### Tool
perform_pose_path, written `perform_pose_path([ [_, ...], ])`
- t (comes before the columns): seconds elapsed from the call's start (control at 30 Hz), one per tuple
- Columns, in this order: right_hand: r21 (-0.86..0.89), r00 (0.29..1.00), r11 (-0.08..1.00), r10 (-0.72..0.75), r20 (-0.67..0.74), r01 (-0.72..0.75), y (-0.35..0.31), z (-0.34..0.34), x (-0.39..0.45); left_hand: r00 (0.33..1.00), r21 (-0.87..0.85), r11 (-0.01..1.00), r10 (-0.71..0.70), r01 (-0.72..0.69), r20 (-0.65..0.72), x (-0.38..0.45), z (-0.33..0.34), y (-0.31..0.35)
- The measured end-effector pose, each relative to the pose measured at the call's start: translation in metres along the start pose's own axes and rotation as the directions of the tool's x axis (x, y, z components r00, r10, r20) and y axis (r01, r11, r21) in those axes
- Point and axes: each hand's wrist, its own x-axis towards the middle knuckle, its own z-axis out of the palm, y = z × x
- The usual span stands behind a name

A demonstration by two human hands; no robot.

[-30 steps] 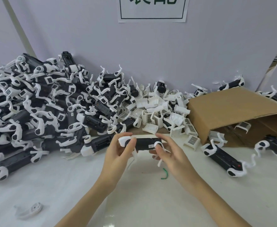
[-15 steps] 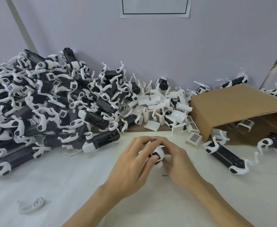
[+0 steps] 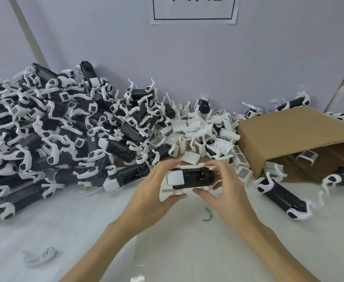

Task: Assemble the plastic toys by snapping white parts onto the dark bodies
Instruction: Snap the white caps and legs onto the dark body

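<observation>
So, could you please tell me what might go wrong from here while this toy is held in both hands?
1. The toy body is held above the table between the left hand and right hand; a hard snap could make it slip out.
2. Its thin white legs lie under the left fingers and might bend or crack.
3. The big pile rises steeply close by; a bump could send toys sliding into the work spot.

Held toy body [image 3: 195, 177]: dark plastic, matt, ribbed; white cap, smooth plastic.
Toy pile [image 3: 51, 135]: same dark matt bodies, white plastic legs, slight sheen.
Loose white parts [image 3: 199, 137]: plastic, grilled faces.
Box [image 3: 293, 131]: brown cardboard, matt.
Table [image 3: 65, 224]: white, matt.
Wall sign [image 3: 193, 9]: paper.
</observation>
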Motion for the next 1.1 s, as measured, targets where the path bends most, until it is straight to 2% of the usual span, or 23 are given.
perform_pose_path([
  [0.07,-0.010,0.994,0.998,0.070,0.089,-0.069,0.002,-0.003,0.003,0.997,-0.002,0.998,0.056,-0.056,-0.048,0.000,0.001,0.000],
  [0.13,0.110,0.942,0.966,0.198,0.270,-0.235,-0.002,-0.006,0.006,0.987,0.043,0.988,0.150,-0.147,-0.060,-0.001,0.000,-0.001],
  [0.17,0.283,0.899,0.887,0.258,0.355,-0.366,-0.005,-0.007,0.007,0.978,0.075,0.977,0.202,-0.198,-0.044,-0.001,0.000,-0.002],
  [0.23,0.606,0.805,0.533,0.337,0.488,-0.591,-0.010,-0.007,0.008,0.954,0.134,0.945,0.297,-0.298,0.030,-0.001,0.001,-0.002],
  [0.27,0.674,0.774,0.383,0.358,0.522,-0.632,-0.012,-0.007,0.009,0.942,0.167,0.927,0.330,-0.337,0.068,0.000,0.001,-0.002],
  [0.3,0.708,0.763,0.304,0.380,0.523,-0.637,-0.014,-0.008,0.009,0.933,0.196,0.912,0.348,-0.360,0.093,0.000,0.003,-0.002],
  [0.37,0.766,0.777,0.242,0.413,0.475,-0.596,-0.013,-0.006,0.009,0.941,0.212,0.917,0.330,-0.339,0.076,0.000,0.009,0.000],
  [0.4,0.792,0.792,0.227,0.415,0.448,-0.567,-0.013,-0.005,0.010,0.958,0.179,0.941,0.283,-0.286,0.042,-0.001,0.012,0.000],
  [0.47,0.833,0.831,0.236,0.399,0.387,-0.501,-0.014,-0.003,0.010,0.998,-0.034,0.998,0.059,-0.058,0.027,-0.004,0.015,0.000],
  [0.5,0.844,0.851,0.257,0.385,0.358,-0.472,-0.014,-0.003,0.010,0.993,-0.189,0.976,-0.098,0.108,0.061,-0.004,0.014,0.002],
  [0.53,0.848,0.865,0.279,0.370,0.338,-0.451,-0.014,-0.003,0.009,0.966,-0.333,0.907,-0.237,0.259,0.106,-0.003,0.013,0.004],
  [0.57,0.848,0.874,0.292,0.355,0.332,-0.441,-0.015,-0.004,0.009,0.932,-0.432,0.827,-0.332,0.361,0.143,-0.002,0.012,0.005],
  [0.6,0.846,0.876,0.296,0.341,0.341,-0.444,-0.016,-0.004,0.009,0.912,-0.477,0.780,-0.383,0.405,0.148,-0.001,0.011,0.004],
  [0.67,0.833,0.878,0.313,0.309,0.364,-0.456,-0.017,-0.004,0.009,0.909,-0.472,0.787,-0.407,0.398,0.088,0.001,0.008,0.002],
  [0.83,0.783,0.894,0.438,0.283,0.347,-0.442,-0.017,-0.005,0.010,0.916,-0.562,0.755,-0.400,0.337,0.011,0.002,0.003,0.001],
  [1.0,0.797,0.854,0.355,0.384,0.352,-0.488,-0.016,-0.005,0.011,0.906,-0.518,0.778,-0.423,0.355,-0.015,0.000,0.013,0.005],
  [1.1,0.818,0.880,0.353,0.321,0.350,-0.454,-0.011,-0.006,0.010,0.926,-0.490,0.805,-0.376,0.336,0.018,-0.001,0.013,0.001],
])
